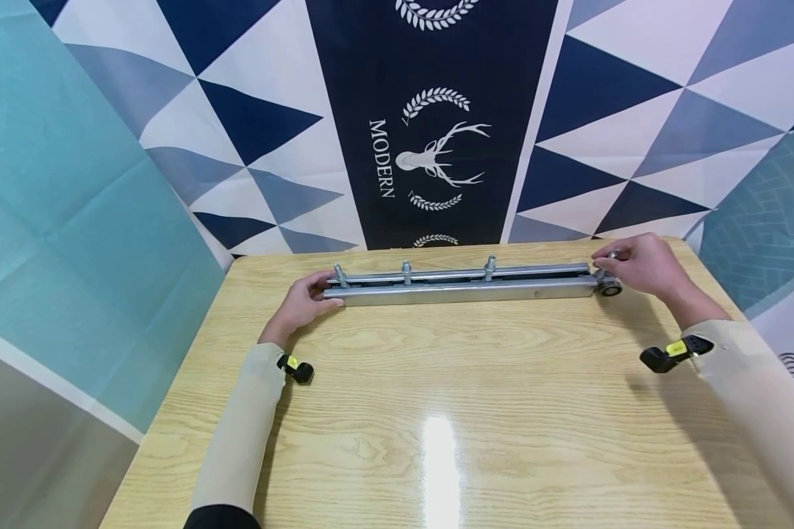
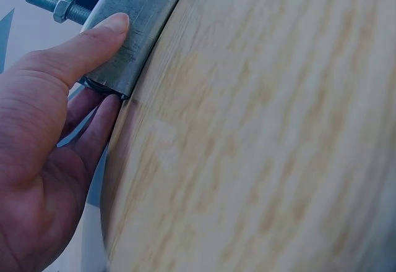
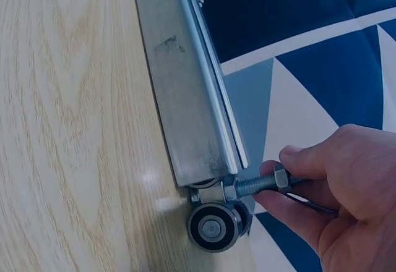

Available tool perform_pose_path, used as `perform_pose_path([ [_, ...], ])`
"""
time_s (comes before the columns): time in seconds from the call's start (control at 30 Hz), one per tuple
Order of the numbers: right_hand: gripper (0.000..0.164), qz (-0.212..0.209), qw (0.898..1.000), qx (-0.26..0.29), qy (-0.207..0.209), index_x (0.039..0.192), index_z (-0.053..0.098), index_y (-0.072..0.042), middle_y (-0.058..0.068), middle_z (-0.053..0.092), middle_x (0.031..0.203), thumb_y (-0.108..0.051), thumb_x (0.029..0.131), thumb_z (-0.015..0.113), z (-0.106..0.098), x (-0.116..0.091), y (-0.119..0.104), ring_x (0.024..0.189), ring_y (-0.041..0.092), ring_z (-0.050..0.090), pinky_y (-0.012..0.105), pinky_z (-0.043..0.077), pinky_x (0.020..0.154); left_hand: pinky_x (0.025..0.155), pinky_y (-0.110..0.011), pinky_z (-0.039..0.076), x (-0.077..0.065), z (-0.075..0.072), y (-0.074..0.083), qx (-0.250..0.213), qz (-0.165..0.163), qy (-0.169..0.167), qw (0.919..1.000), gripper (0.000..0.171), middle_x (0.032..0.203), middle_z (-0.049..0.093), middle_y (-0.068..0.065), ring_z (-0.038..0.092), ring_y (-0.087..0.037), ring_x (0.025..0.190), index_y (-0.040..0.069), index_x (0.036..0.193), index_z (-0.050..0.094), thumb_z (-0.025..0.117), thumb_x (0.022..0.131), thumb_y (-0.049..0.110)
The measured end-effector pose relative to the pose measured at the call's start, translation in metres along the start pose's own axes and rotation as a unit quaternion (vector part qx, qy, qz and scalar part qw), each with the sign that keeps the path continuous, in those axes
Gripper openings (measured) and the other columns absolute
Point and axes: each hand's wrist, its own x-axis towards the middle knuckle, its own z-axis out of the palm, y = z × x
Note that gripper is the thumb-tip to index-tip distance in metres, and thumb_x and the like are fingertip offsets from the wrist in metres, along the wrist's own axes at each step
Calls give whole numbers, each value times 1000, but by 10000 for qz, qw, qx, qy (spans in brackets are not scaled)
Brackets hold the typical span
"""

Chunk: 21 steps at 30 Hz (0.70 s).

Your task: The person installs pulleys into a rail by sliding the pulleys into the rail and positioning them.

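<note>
A long galvanized metal rail [image 1: 463,295], slotted along its top, lies across the back of the table. Its left end is gripped by my left hand [image 1: 302,303], with the thumb [image 2: 114,25] on the side face and the other fingers behind and at the end. At the right end, my right hand [image 1: 643,266] pinches the threaded bolt [image 3: 252,186] of a roller trolley. One pair of the trolley's wheels [image 3: 213,227] sits outside the rail; another wheel shows just inside the opening. Several bolts with nuts stand up from the slot, among them a middle bolt [image 1: 406,272].
The wood-grain table [image 1: 397,382] reaches toward me in front of the rail. Behind it hangs a patterned cloth [image 1: 437,147] with triangles and a deer print, close to the table's back edge. A pale teal panel [image 1: 73,184] borders the left side.
</note>
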Motion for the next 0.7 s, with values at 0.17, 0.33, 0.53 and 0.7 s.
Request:
perform_pose_path([
  [0.17, 20, -123, 9999, 6, -19, 103, 78, 0, 26, 77, 89, -16, 93, 70, 4, 2, -7, 60, 15, 61, 30, 45, 49, 112, -51, 44, 0, 0, 0, 11, -9, 14, 10000, 67, 136, 57, -19, 55, -33, 123, 14, 146, 52, 80, 85, 20],
  [0.33, 17, -236, 9997, 21, 40, 101, 78, 0, 26, 77, 89, -12, 91, 71, 7, 2, -13, 59, 14, 60, 30, 44, 48, 113, -50, 43, 0, 0, 1, -15, -65, 30, 10000, 68, 137, 56, -19, 53, -33, 126, 14, 146, 52, 81, 85, 21],
  [0.53, 17, -309, 9995, 51, 95, 100, 79, 0, 26, 77, 89, -12, 91, 71, 12, 4, -20, 60, 13, 60, 30, 45, 49, 114, -50, 43, 0, 0, -1, -5, -54, 46, 10000, 69, 139, 55, -19, 52, -33, 127, 14, 146, 52, 81, 85, 21],
  [0.7, 16, -399, 9991, -2, 115, 99, 79, 0, 25, 77, 88, -12, 90, 72, 16, 6, -26, 60, 14, 60, 30, 45, 50, 114, -49, 43, 1, 2, 0, 6, -46, 63, 10000, 67, 138, 56, -19, 53, -33, 126, 14, 146, 52, 80, 85, 19],
])
